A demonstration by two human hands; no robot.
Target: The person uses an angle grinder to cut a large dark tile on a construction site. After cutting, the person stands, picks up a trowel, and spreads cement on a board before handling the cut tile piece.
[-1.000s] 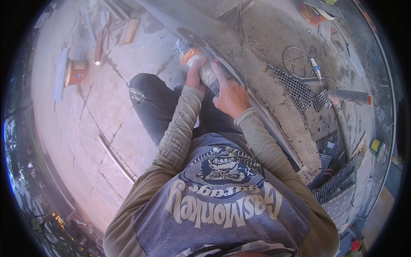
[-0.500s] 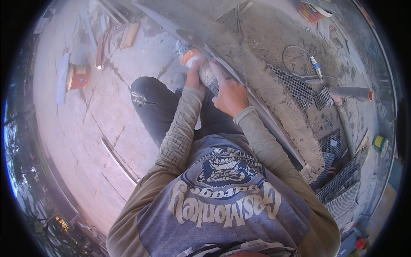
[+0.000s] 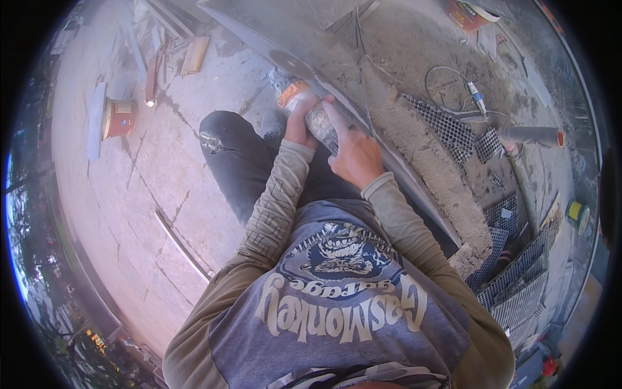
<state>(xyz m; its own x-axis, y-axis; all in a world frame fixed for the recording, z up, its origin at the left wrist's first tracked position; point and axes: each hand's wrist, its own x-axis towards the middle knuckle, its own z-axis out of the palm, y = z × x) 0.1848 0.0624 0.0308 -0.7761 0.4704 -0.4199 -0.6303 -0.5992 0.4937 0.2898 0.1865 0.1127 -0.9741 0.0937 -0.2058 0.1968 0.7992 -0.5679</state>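
What seems a grinder (image 3: 319,123) sits between bucket (image 3: 120,118), left, and mesh (image 3: 446,126), right.

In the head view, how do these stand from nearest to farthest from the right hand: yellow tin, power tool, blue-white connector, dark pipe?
From the right hand:
1. Power tool, held in it.
2. Blue-white connector, to the right and higher.
3. Dark pipe, farther right.
4. Yellow tin, near the right rim, lower.

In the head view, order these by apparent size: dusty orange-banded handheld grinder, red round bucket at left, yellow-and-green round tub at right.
Largest to smallest:
1. Dusty orange-banded grinder
2. Red round bucket
3. Yellow-and-green round tub
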